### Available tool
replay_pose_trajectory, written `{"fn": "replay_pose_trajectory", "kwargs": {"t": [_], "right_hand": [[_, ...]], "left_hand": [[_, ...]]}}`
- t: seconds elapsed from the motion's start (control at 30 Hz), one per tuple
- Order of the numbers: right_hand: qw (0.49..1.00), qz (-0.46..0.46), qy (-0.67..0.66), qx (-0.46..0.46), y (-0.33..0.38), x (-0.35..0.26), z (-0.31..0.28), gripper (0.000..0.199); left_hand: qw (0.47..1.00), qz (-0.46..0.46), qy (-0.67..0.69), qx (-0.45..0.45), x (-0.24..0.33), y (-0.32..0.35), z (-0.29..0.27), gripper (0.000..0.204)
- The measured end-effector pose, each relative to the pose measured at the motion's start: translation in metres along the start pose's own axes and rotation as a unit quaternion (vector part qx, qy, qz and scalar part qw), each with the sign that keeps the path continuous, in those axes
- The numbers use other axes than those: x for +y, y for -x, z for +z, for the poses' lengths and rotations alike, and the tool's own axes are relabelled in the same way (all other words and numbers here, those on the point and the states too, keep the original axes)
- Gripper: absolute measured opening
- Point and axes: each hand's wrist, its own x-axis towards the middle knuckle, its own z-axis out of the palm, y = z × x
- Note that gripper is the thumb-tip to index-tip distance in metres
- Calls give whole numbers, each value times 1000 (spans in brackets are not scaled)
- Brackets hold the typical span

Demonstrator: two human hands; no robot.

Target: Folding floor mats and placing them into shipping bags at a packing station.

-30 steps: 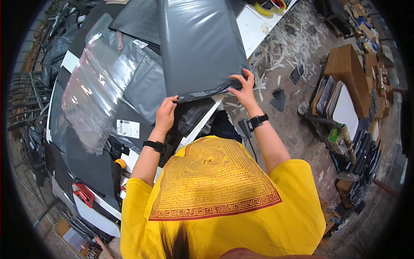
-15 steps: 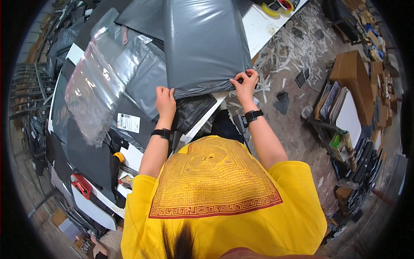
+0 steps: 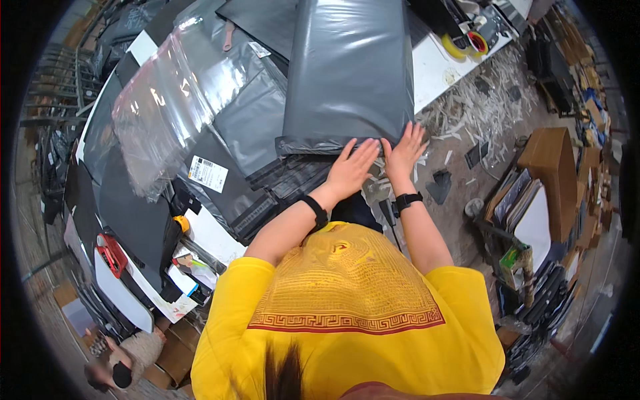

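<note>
A large grey plastic mailing bag (image 3: 350, 73), filled to a thick flat shape, lies at the table's near right edge. Its near end is folded into a flat flap (image 3: 310, 145). My left hand (image 3: 355, 167) rests on the right half of that flap, fingers extended. Beside it, my right hand (image 3: 405, 155) lies at the bag's near right corner with its fingers spread. Black plastic bags (image 3: 293, 175) lie partly under the near end. To the left are a clear plastic bag (image 3: 160, 113) and a dark bag with a white label (image 3: 208, 174).
Tape rolls (image 3: 455, 47) sit on the white tabletop (image 3: 430, 77) at the far right. A red tool (image 3: 111, 255) lies at the left. Paper shreds cover the floor near a cardboard box (image 3: 548, 180). At the lower left another person (image 3: 137, 357) is partly visible.
My left hand has let go of the bag's left corner and moved right along the edge. My right hand has opened from its pinch. The near end now shows a flat flap.
</note>
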Motion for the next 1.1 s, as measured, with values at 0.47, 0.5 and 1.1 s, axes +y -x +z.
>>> {"fn": "replay_pose_trajectory", "kwargs": {"t": [0.47,0.5,1.1], "right_hand": [[935,160,-264,-172,-36,56,6,77],[906,214,-303,-205,-41,65,12,69],[499,-70,-653,-565,-97,-84,-89,71]], "left_hand": [[813,-483,245,211,-141,31,-8,40],[807,-483,285,186,-157,29,-14,42],[886,-203,254,330,-250,-200,-174,32]]}}
